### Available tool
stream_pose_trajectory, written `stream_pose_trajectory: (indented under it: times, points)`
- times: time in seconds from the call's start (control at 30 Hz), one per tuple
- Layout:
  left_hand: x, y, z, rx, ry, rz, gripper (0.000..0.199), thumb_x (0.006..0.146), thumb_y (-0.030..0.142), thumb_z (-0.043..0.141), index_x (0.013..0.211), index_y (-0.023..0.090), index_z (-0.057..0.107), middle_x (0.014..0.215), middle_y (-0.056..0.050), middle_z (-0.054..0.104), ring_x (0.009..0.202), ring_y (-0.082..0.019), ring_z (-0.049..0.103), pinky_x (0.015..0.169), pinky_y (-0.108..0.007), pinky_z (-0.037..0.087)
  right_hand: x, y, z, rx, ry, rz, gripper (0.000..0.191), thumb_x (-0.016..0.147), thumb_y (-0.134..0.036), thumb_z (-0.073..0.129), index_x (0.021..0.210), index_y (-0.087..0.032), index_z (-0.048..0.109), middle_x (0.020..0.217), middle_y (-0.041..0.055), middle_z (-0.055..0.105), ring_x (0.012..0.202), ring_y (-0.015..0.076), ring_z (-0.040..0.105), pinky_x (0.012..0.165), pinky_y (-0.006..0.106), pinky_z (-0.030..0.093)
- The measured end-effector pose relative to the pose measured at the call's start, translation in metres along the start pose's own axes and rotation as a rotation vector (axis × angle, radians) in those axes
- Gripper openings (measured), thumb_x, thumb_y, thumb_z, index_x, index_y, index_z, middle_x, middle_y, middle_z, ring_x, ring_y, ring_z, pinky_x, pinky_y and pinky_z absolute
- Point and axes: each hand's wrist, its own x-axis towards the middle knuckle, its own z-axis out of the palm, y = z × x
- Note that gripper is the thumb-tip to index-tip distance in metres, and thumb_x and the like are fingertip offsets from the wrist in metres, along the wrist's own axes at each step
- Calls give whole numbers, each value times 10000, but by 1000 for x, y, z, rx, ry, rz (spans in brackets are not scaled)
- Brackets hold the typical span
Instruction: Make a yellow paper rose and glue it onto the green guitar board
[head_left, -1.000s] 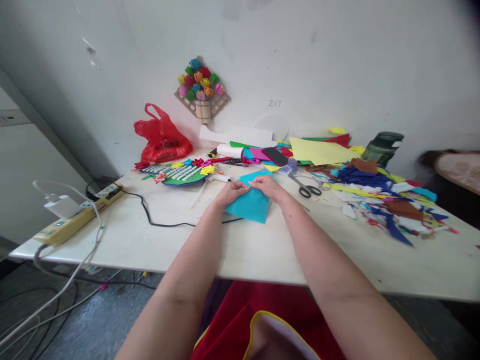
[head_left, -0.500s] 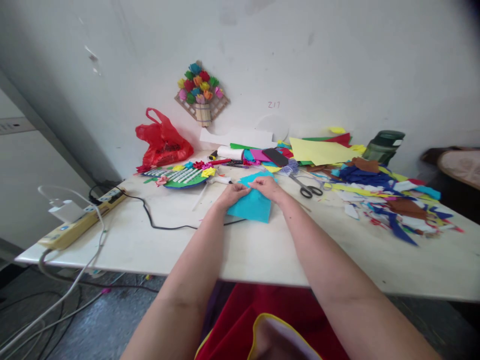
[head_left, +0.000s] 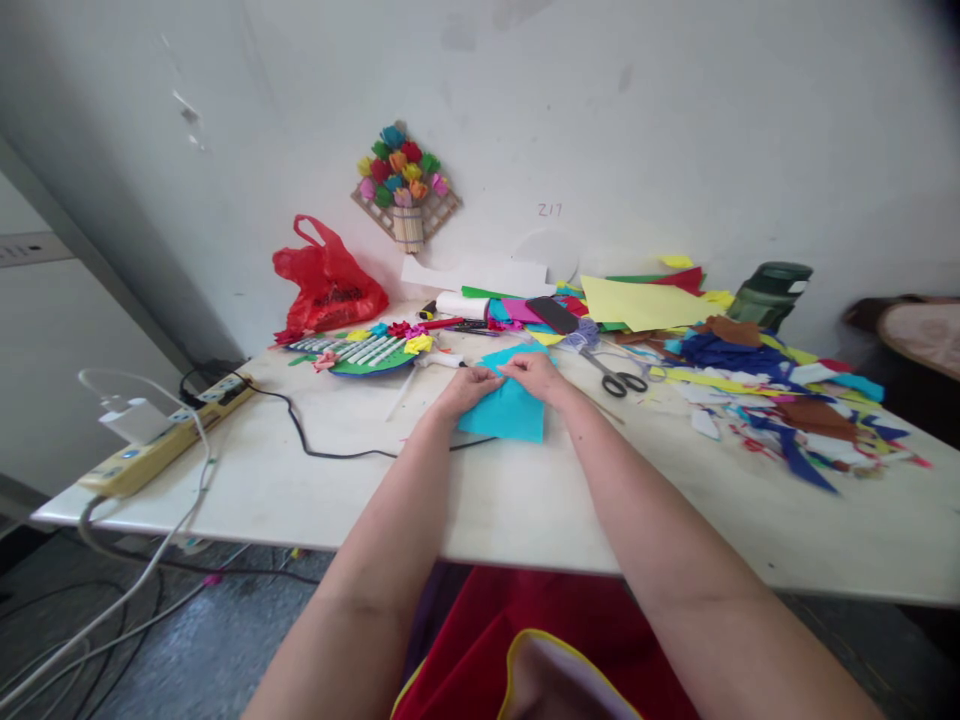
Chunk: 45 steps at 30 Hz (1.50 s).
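A bright blue sheet of paper (head_left: 517, 418) is held just over the table, in the middle of the head view. My left hand (head_left: 471, 388) pinches it from the left, fingers closed. From the right, my right hand (head_left: 536, 374) pinches the same sheet, its fingertips almost meeting those of the left. The sheet puckers a little between the two pinches. To the right of my right hand lie scissors (head_left: 624, 384) with black handles. A white glue gun (head_left: 442, 360) rests just beyond my left hand, its black cord running under my left forearm.
At the left edge lies a yellow power strip (head_left: 142, 462) with a white charger. Behind stand a red plastic bag (head_left: 330, 280) and a green board with paper flowers (head_left: 367, 352). Coloured scraps (head_left: 795, 410) and a green bottle (head_left: 770, 292) occupy the right side.
Both hands keep their pinch on the blue paper. Its lower edge has shifted very slightly, and the whole view has moved a touch.
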Motion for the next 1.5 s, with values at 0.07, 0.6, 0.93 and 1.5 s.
stream_pose_trajectory:
  times: [0.07,0.6,0.93,1.5]
  points:
    - [0,1,0,17,-3,-3,396,617,534,654,629,152,552,532,45,423,519,-85,345,516,-245,266,0,0,0,-10,-9,-1,431,666,-573,563,503,-176,525,502,-27,439,554,112,375,564,263,283]
    - [9,-14,-3,-155,191,69,424,609,562,676,604,171,510,515,59,376,503,-78,316,487,-230,237,-1,3,-8,287,168,144,360,683,-529,601,762,-180,632,770,18,643,756,159,551,730,300,422]
    - [16,-22,-7,-304,385,101,392,622,512,701,630,163,523,544,58,397,523,-72,337,508,-224,257,-4,3,-6,524,22,318,404,559,-550,716,573,-206,505,514,-19,501,570,140,482,552,284,401]
    - [10,-22,-12,-355,214,15,397,578,503,723,611,157,531,523,44,392,499,-74,323,470,-235,201,-5,3,-8,345,9,271,486,526,-515,695,535,-209,317,505,-76,264,508,62,243,484,243,167]
